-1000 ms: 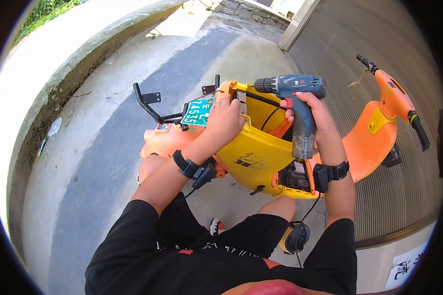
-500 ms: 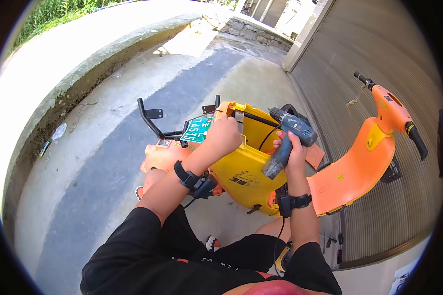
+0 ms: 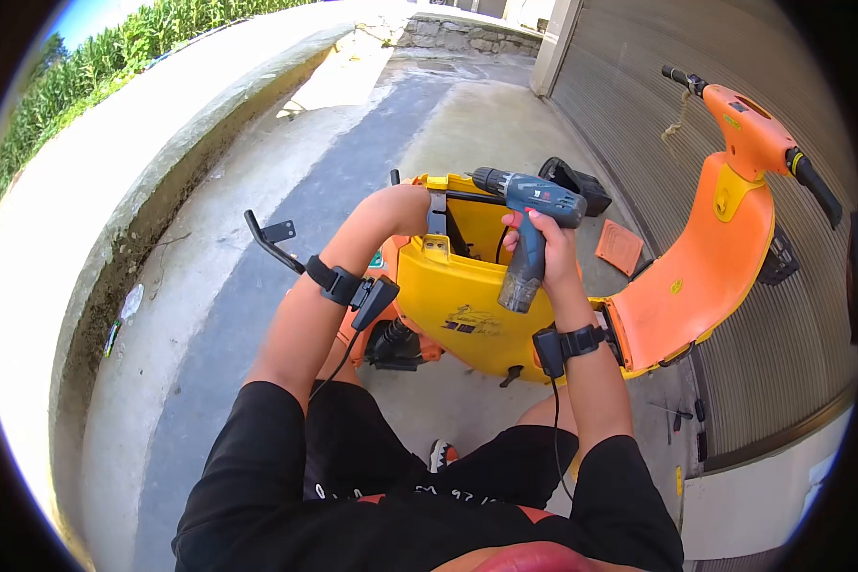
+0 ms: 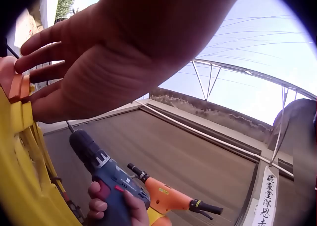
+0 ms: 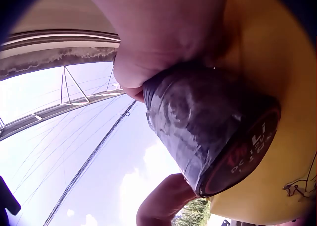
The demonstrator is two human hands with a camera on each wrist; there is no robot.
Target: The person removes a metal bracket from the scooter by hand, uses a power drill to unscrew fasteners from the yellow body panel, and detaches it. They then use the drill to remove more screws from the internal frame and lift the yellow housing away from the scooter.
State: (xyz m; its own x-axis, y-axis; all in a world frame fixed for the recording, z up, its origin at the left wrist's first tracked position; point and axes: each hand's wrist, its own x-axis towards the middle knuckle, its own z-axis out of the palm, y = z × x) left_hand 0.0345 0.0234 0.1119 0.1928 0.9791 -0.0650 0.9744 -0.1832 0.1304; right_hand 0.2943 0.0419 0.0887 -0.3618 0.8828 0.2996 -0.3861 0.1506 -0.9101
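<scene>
My right hand (image 3: 555, 250) grips the handle of a blue cordless drill (image 3: 548, 200), held over the open bay of an orange and yellow scooter (image 3: 458, 296). The drill's chuck points left, towards the bay's rear rim. Clear tape wraps the battery end (image 5: 183, 122) in the right wrist view. My left hand (image 3: 400, 210) reaches over that rear rim, its fingertips hidden in the head view. In the left wrist view the left hand (image 4: 94, 72) has its fingers extended, touching the orange and yellow rim (image 4: 22, 107). A green number plate (image 3: 377, 259) is mostly covered by the left forearm.
Beyond the scooter, an orange panel (image 3: 620, 248) and a black part (image 3: 582, 188) lie on the concrete. Screwdrivers (image 3: 679, 419) lie at the lower right by the roller shutter (image 3: 696, 191). A low concrete kerb (image 3: 181, 172) runs along the left; a black bracket bar (image 3: 272, 243) juts out behind.
My left hand has shifted from beside the number plate to farther over the rear rim. The drill dipped and tilted, then came back up level, now farther left than at first.
</scene>
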